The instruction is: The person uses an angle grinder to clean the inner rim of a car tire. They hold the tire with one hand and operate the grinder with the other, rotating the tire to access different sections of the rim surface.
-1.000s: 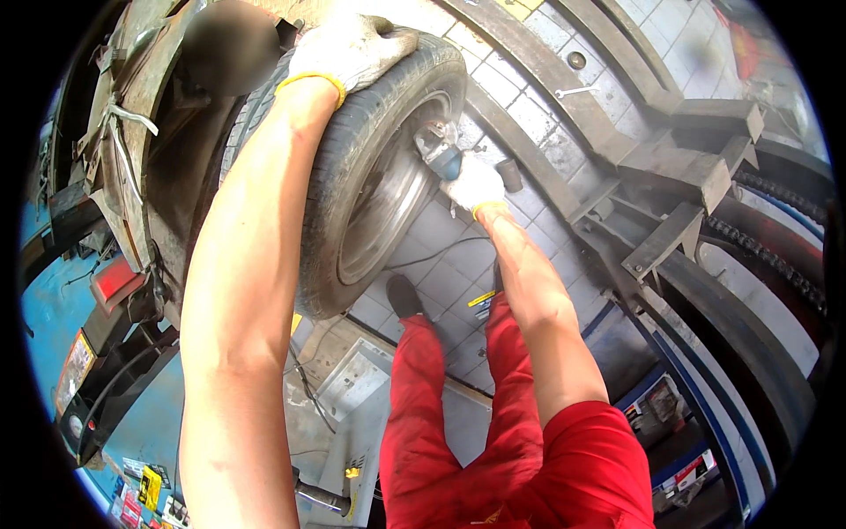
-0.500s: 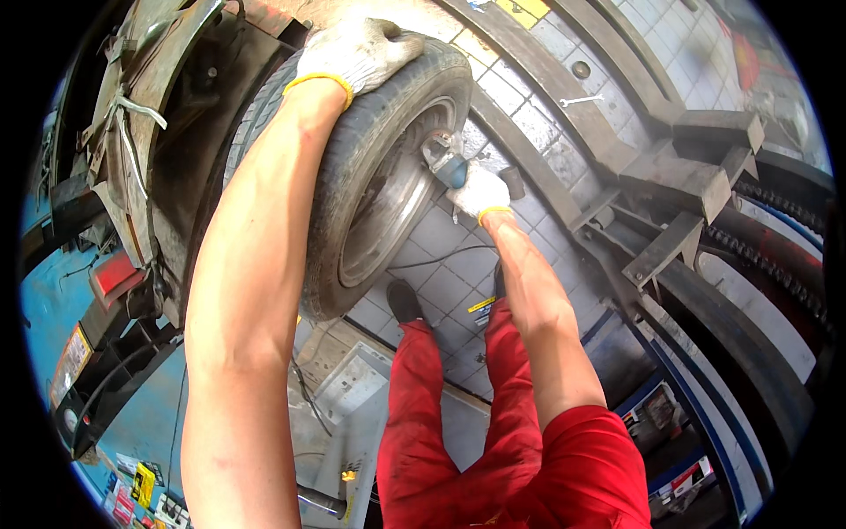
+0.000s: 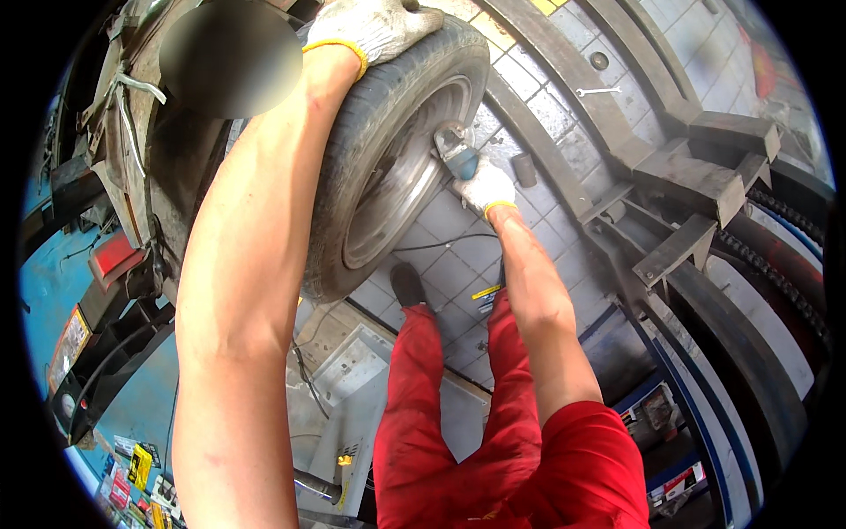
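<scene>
A car wheel stands upright at the upper middle, its worn black tire around a dull silver rim. My left hand, in a white knit glove with a yellow cuff, grips the top of the tire with its fingers bent over the tread. My right hand, gloved the same way, is closed around the teal body of an angle grinder. The grinder's metal head is at the right edge of the rim. Whether its disc touches the metal cannot be made out.
A steel lift frame with chains fills the right side. A wrench and a dark cylinder are beyond my right hand. A cable crosses the tiled floor. Machine parts stand at left; a blurred patch covers some.
The view has shifted slightly, so the wheel and grinder appear farther right. My left hand stays on the tire, and my right hand keeps the grinder by the rim.
</scene>
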A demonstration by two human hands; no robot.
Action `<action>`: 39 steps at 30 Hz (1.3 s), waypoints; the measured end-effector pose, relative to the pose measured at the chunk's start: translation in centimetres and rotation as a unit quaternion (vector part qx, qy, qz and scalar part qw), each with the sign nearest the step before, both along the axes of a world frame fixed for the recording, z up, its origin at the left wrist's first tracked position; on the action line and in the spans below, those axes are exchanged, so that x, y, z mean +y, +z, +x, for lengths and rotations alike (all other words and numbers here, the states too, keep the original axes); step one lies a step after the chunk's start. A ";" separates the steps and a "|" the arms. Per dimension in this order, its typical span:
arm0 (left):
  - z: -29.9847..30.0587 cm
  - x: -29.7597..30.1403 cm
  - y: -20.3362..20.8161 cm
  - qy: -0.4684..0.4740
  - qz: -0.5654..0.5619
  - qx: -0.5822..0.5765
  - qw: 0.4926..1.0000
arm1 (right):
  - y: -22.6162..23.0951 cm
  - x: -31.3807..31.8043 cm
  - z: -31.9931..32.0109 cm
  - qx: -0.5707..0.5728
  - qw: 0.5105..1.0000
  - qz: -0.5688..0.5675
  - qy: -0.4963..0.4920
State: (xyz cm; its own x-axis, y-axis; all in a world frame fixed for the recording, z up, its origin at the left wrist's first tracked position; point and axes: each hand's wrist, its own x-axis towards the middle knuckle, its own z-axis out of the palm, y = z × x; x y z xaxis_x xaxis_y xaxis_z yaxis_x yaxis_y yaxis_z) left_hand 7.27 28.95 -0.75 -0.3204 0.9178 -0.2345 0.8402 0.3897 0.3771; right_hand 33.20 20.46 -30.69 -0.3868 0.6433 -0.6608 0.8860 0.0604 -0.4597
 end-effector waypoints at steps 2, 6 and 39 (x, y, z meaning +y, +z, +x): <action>-0.7 0.7 -1.2 0.008 -0.019 0.002 1.000 | -0.8 -1.4 -0.3 -0.013 1.000 -0.023 -0.006; -0.2 0.6 -1.0 0.001 0.003 0.026 1.000 | -1.6 -4.4 0.0 -0.051 0.996 -0.075 0.029; -1.7 1.3 -4.1 -0.035 -0.061 0.071 0.995 | 2.1 2.3 -5.6 0.025 0.997 0.031 0.061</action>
State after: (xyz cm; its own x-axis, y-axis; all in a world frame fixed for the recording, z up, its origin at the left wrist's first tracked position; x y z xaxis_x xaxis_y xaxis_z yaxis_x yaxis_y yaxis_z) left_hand 5.55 30.27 -4.83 -0.2944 0.9066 -0.3023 0.9087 0.3635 0.2053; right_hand 27.61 22.78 -28.54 -0.4967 0.6282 -0.5989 0.8461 0.1965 -0.4955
